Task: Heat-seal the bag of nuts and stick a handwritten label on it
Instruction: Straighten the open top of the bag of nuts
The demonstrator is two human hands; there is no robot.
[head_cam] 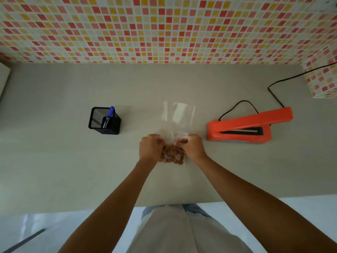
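A clear plastic bag of nuts [177, 115] lies flat on the grey table [54, 161], its empty open end pointing away from me. The brown nuts [171, 154] are bunched at the near end. My left hand [150, 147] grips the bag's left side just above the nuts. On the opposite side my right hand [192, 147] pinches the bag at the same height. An orange heat sealer [244, 125] sits to the right with its arm raised. A blue marker [109, 116] stands in a black mesh holder [104, 121] to the left. No label is visible.
The sealer's black power cord [273, 94] loops across the table toward the right wall. A tiled wall [164, 28] runs behind the table. The table's near edge lies just in front of my body.
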